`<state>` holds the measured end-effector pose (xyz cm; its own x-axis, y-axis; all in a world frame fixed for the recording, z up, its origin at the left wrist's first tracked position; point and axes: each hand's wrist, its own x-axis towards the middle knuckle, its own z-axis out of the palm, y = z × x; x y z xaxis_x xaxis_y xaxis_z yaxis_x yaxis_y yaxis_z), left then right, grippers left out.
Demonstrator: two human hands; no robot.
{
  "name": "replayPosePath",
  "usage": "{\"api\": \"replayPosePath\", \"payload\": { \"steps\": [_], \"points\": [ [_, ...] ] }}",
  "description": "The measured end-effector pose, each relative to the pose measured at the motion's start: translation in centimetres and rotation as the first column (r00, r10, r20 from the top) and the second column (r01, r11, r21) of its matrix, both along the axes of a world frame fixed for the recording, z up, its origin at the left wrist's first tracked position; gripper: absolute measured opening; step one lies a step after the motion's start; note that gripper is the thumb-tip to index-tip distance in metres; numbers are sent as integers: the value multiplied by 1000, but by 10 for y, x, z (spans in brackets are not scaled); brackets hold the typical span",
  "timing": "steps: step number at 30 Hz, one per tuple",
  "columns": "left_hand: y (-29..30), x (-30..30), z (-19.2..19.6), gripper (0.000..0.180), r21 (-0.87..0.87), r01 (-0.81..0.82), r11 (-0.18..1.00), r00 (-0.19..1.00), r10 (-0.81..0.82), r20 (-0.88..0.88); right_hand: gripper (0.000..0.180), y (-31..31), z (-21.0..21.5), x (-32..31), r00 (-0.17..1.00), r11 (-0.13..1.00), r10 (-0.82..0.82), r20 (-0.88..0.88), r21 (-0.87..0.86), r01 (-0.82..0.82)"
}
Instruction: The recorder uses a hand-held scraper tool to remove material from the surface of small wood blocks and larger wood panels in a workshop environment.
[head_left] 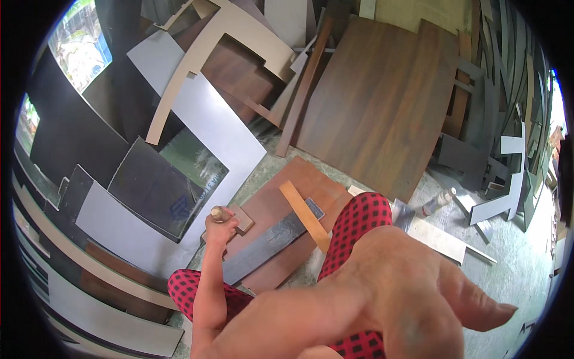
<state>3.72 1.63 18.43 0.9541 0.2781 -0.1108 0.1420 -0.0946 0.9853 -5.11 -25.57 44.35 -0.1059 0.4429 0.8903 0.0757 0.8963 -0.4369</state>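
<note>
My left hand (221, 230) is closed around a tool with a round wooden handle (220, 213), above a reddish-brown board (260, 206). A small wooden block (244, 221) shows right beside that hand; whether it belongs to the tool I cannot tell. A dark grey strip (263, 248) lies slantwise on the board. Across its far end rests a narrow tan wooden strip (305, 215). Very large and near the camera, my right hand (412, 287) has one digit stretched out to the right. Nothing shows in it, and some of its fingers are hidden.
Cut sheets crowd the left side, among them a white panel (215, 113) and a black one (152, 185). A big brown board (376, 102) leans at the back. On the floor to the right are a bottle (436, 203) and pale offcuts (439, 239).
</note>
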Motion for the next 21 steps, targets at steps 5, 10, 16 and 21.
{"api": "replayPosePath", "payload": {
  "steps": [5, 10, 16, 21],
  "points": [
    [2, -4, -1, 22, 90, 50, 995, 998, -46, -51, 23, -6, -5, -14, 1000, 999, 28, 3, 19, -28],
    [3, -2, -6, 23, 118, 59, 991, 996, -50, -75, 22, -7, -8, -16, 999, 999, 38, -20, 21, -37],
    [-6, -1, -3, 22, 106, 23, 994, 999, -18, -47, 22, -5, -8, -15, 998, 998, 64, -27, 14, -64],
    [-2, 0, -10, 22, 125, 55, 991, 998, -50, -49, 21, -7, -10, -12, 997, 997, 71, -40, 10, -71]
  ]
}}
